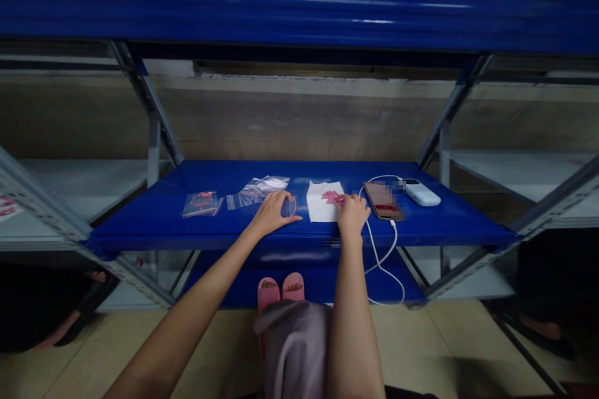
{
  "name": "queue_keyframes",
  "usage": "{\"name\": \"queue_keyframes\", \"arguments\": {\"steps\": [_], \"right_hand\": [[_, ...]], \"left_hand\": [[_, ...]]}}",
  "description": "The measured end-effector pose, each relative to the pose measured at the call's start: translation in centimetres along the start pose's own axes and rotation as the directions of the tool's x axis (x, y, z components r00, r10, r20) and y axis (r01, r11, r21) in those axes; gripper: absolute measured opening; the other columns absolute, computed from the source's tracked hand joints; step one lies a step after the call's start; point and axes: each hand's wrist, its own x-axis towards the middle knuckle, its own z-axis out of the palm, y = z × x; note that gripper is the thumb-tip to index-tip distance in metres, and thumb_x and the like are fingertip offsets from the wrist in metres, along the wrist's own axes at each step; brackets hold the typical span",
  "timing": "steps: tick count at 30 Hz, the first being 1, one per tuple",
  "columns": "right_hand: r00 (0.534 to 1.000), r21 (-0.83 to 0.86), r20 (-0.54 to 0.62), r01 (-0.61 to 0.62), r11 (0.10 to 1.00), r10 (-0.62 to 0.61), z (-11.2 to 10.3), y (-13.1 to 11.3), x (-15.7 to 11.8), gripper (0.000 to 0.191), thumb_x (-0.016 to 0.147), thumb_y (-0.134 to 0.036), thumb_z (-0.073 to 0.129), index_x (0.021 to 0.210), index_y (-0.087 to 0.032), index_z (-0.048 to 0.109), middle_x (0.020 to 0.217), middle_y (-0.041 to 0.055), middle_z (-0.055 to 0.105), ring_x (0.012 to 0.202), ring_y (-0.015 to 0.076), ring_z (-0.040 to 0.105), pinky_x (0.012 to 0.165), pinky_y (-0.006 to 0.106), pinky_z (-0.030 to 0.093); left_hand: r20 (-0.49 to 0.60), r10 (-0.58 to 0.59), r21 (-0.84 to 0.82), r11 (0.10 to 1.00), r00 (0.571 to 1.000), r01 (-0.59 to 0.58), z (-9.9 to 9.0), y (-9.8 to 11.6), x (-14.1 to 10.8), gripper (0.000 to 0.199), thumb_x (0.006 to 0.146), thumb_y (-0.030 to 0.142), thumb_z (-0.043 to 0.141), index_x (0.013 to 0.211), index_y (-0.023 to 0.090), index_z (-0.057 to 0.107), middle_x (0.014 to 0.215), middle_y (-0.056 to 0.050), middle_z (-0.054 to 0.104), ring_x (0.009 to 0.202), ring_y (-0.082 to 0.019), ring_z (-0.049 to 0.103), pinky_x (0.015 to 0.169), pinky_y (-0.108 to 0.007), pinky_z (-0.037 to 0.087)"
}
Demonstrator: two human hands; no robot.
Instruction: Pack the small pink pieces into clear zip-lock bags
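My left hand (274,213) rests on the blue shelf (154,224), its fingertips curled over a small clear plastic bag (289,207). My right hand (352,215) sits at the edge of a white paper sheet (321,209), its fingertips at a small heap of pink pieces (333,197). I cannot tell whether those fingers hold a piece. Left of my hands lie flat clear zip bags (258,191) and a bag of red contents (202,204). A phone (381,199) lies to the right of my right hand, its cable running to a white power bank (422,193).
A white cable (386,255) hangs over the front edge of the shelf. A blue beam (299,12) crosses overhead between steel uprights. Below are my pink slippers (281,290). A person's hand (96,276) shows at lower left, and a person's foot (547,336) at lower right.
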Motion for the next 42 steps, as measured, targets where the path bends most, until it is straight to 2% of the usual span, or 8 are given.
{"name": "queue_keyframes", "arguments": {"steps": [4, 9, 16, 21, 31, 37, 42], "right_hand": [[1.000, -0.050, 0.013, 0.020, 0.999, -0.019, 0.8, -0.1, 0.1, 0.026, 0.082, -0.019, 0.047, 0.101, -0.014, 0.064, 0.100, 0.0138, 0.062, 0.096, 0.0255, 0.050, 0.077, 0.035, 0.029], [0.999, -0.033, -0.008, 0.048, 0.998, -0.048, 0.9, -0.3, 0.0, 0.024, 0.084, -0.018, 0.045, 0.089, -0.013, 0.067, 0.096, 0.0134, 0.064, 0.095, 0.0267, 0.052, 0.077, 0.036, 0.029], [0.998, 0.121, 0.023, 0.050, 0.991, -0.053, 1.6, 0.3, 0.3, 0.022, 0.079, -0.014, 0.049, 0.087, -0.014, 0.069, 0.091, 0.0115, 0.065, 0.082, 0.0196, 0.056, 0.070, 0.027, 0.033], [1.000, 0.177, -0.007, 0.027, 0.984, -0.026, 2.0, 0.8, 0.4, 0.022, 0.075, -0.012, 0.052, 0.089, -0.014, 0.068, 0.093, 0.0117, 0.061, 0.076, 0.0178, 0.054, 0.071, 0.026, 0.035], [0.999, 0.113, 0.053, -0.014, 0.994, 0.008, 0.9, 0.4, -0.4, 0.021, 0.079, -0.012, 0.050, 0.093, -0.011, 0.066, 0.097, 0.0128, 0.061, 0.081, 0.0182, 0.057, 0.071, 0.027, 0.036], [0.999, 0.026, 0.030, 0.009, 1.000, -0.010, 0.5, 0.3, -0.8, 0.022, 0.080, -0.014, 0.052, 0.097, -0.013, 0.064, 0.096, 0.0120, 0.063, 0.088, 0.0222, 0.059, 0.071, 0.029, 0.037], [0.999, 0.029, 0.033, 0.015, 0.999, -0.016, 0.8, 0.6, -0.7, 0.025, 0.081, -0.012, 0.048, 0.101, -0.013, 0.063, 0.097, 0.0128, 0.062, 0.089, 0.0212, 0.058, 0.072, 0.029, 0.036]], "left_hand": [[0.001, -0.003, -0.008, 1.000, 1.000, 0.003, 0.0, -0.1, 0.0, 0.046, 0.065, 0.050, 0.068, 0.090, 0.020, 0.043, 0.095, -0.006, 0.056, 0.094, -0.024, 0.054, 0.084, -0.038, 0.041], [-0.003, -0.006, -0.003, 1.000, 1.000, 0.006, 0.1, 0.0, 0.0, 0.046, 0.066, 0.050, 0.067, 0.090, 0.019, 0.043, 0.096, -0.006, 0.056, 0.095, -0.024, 0.053, 0.085, -0.039, 0.041], [-0.013, -0.009, -0.006, 1.000, 1.000, 0.009, 0.3, 0.0, 0.1, 0.046, 0.065, 0.050, 0.068, 0.090, 0.019, 0.044, 0.095, -0.006, 0.056, 0.094, -0.024, 0.054, 0.085, -0.038, 0.041], [-0.013, -0.020, -0.011, 1.000, 1.000, 0.020, 0.3, 0.0, 0.1, 0.046, 0.064, 0.049, 0.069, 0.090, 0.020, 0.045, 0.095, -0.006, 0.056, 0.094, -0.024, 0.054, 0.086, -0.039, 0.041], [-0.011, -0.015, -0.005, 1.000, 1.000, 0.015, 0.2, 0.0, 0.1, 0.045, 0.065, 0.048, 0.068, 0.091, 0.019, 0.044, 0.095, -0.006, 0.056, 0.094, -0.024, 0.054, 0.084, -0.037, 0.041], [-0.009, -0.014, -0.010, 1.000, 1.000, 0.014, 0.1, 0.1, 0.0, 0.044, 0.066, 0.047, 0.068, 0.090, 0.020, 0.044, 0.095, -0.006, 0.056, 0.093, -0.023, 0.054, 0.083, -0.037, 0.041], [-0.002, -0.021, -0.012, 1.000, 1.000, 0.021, 0.1, 0.0, 0.0, 0.044, 0.066, 0.047, 0.068, 0.090, 0.020, 0.044, 0.094, -0.005, 0.056, 0.093, -0.024, 0.054, 0.083, -0.037, 0.042]]}}
